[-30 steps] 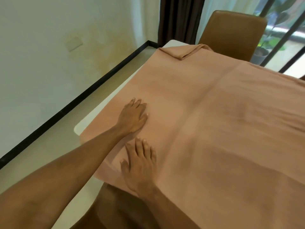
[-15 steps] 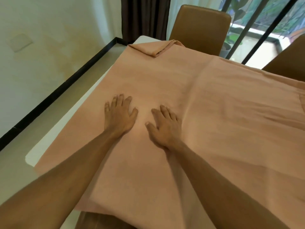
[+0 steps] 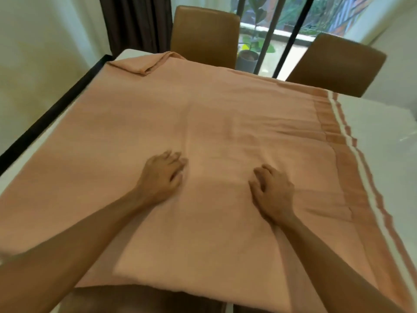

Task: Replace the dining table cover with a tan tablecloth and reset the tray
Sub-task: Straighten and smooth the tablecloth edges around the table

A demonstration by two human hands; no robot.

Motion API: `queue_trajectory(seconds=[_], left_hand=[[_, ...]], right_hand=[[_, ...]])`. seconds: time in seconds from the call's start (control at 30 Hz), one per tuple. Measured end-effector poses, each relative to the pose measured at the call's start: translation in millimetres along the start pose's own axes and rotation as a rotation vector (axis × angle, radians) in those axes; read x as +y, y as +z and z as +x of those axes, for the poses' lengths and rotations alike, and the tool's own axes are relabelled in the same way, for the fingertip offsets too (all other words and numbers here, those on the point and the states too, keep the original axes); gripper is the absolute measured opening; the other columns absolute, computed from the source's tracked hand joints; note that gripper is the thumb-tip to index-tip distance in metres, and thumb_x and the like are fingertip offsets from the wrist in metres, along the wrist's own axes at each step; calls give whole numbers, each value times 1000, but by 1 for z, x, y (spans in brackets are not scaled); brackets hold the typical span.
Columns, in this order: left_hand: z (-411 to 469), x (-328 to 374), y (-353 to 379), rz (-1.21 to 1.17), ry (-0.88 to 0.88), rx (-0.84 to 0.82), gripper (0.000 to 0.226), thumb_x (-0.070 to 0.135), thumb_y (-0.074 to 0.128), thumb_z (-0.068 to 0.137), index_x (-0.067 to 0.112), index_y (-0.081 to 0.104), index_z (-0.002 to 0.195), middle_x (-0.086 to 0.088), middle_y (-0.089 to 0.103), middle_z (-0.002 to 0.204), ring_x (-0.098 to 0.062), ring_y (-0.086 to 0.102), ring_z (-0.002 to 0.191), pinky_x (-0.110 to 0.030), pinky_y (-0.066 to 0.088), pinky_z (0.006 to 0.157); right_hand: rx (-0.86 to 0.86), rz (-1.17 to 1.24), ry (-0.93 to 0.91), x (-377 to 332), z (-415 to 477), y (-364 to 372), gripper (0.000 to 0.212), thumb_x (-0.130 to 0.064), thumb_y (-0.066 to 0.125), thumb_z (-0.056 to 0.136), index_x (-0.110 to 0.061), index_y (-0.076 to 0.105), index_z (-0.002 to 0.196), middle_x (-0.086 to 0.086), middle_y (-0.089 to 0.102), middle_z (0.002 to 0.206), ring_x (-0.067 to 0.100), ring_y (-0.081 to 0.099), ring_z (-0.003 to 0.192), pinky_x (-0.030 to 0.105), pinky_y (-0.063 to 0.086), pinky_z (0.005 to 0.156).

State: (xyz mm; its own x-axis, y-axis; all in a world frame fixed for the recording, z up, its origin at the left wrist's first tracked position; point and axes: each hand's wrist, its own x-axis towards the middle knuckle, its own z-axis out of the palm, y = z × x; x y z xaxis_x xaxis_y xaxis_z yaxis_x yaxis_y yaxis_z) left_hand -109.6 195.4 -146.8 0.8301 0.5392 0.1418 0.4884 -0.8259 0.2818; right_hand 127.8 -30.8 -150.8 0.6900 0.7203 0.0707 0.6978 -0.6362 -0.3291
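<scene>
Both the left hand (image 3: 161, 177) and right hand (image 3: 274, 193) rest bent-fingered on the tablecloth (image 3: 225, 114); pinching? Cannot tell. It seems soft, light; pull by edges.

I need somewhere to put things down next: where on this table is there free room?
Bare white tabletop lies right of the striped edge. The flat tablecloth beyond the left hand and right hand, up to the far chairs, is free too. Crowded: the near middle under those hands, and the folded-over flap at the far-left corner.
</scene>
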Motion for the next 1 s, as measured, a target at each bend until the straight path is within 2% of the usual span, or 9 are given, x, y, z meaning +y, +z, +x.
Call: queue_trajectory(seconds=[0.07, 0.13, 0.27, 0.33, 0.47, 0.7, 1.0], left_hand=[[2, 55, 19, 35, -15, -71, 55, 49, 36, 95, 33, 45, 146, -2, 34, 159, -25, 28, 147, -52, 22, 117], [9, 112, 42, 58, -21, -148, 61, 60, 27, 95, 39, 30, 152, 3, 17, 165, -24, 11, 152, -56, 10, 119], [19, 207, 86, 117, -59, -256, 67, 70, 19, 93, 46, 10, 155, 5, 3, 167, -30, 1, 153, -64, 3, 115], [25, 253, 105, 151, -78, -247, 69, 73, 14, 92, 46, 9, 155, 4, 4, 167, -32, 2, 152, -67, 5, 113], [34, 300, 126, 180, -161, -226, 71, 75, 7, 88, 48, 5, 154, 5, 4, 167, -32, 1, 152, -67, 5, 113], [40, 390, 151, 165, -127, -216, 70, 75, 8, 91, 48, 2, 155, 4, 1, 167, -34, 1, 152, -68, 3, 113], [46, 416, 160, 172, -118, -207, 70, 76, 9, 90, 48, 7, 154, 5, 3, 167, -32, 0, 152, -66, 2, 114]], right_hand=[[-28, -58, 84, 60, -15, -21, 44, -47, 54, 97, -27, 58, 136, 0, 47, 152, 27, 44, 137, 49, 36, 110], [-34, -76, 169, 121, -32, -44, 50, -54, 48, 98, -27, 54, 140, 1, 43, 155, 28, 40, 140, 51, 34, 112], [16, -155, 91, 203, -70, -69, 54, -53, 41, 102, -23, 50, 146, 8, 43, 156, 29, 38, 144, 47, 27, 119], [6, -158, 62, 231, -76, -75, 54, -53, 41, 102, -25, 47, 148, 6, 40, 159, 25, 36, 146, 46, 25, 120], [-52, -89, 22, 270, -72, -87, 56, -57, 31, 103, -31, 36, 153, -1, 28, 164, 18, 25, 151, 46, 18, 124], [-20, -40, 17, 371, -94, -119, 55, -56, 34, 102, -31, 39, 151, -3, 29, 164, 18, 29, 149, 43, 18, 124], [44, -29, 51, 400, -106, -118, 53, -58, 37, 99, -32, 44, 145, -3, 36, 160, 18, 36, 144, 45, 25, 121]])
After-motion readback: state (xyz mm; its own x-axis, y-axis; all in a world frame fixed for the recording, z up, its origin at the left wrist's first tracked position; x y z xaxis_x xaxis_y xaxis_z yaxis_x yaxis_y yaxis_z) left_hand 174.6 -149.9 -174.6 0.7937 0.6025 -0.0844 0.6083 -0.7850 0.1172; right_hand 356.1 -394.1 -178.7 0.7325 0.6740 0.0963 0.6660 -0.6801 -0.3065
